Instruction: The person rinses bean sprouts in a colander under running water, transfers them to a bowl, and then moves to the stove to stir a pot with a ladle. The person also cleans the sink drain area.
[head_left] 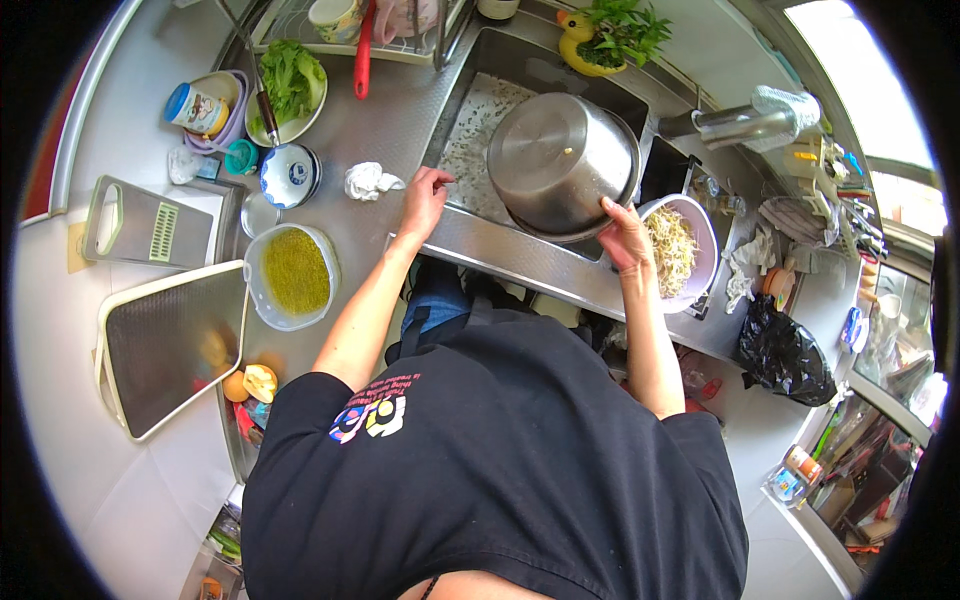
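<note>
A stainless steel pot (545, 150) is tipped over the sink, its round base facing up toward me. My right hand (628, 238) grips its rim at the near right side. My left hand (427, 200) is at the sink's left edge, fingers curled together; whether something small is in them is hidden. Small dark bits lie scattered over the wet floor of the sink (462, 150). Beside my right wrist, a pale bowl (708, 240) holds bean sprouts (672, 250). A crumpled white cloth or tissue (372, 182) lies left of my left hand.
On the left counter are a clear tub of yellow-green contents (295, 275), a blue-and-white bowl (290, 175) and a bowl of lettuce (292, 90). A tray (175, 345) leans against the wall. A duck planter (590, 50) stands behind the sink; a black bag (785, 350) lies right.
</note>
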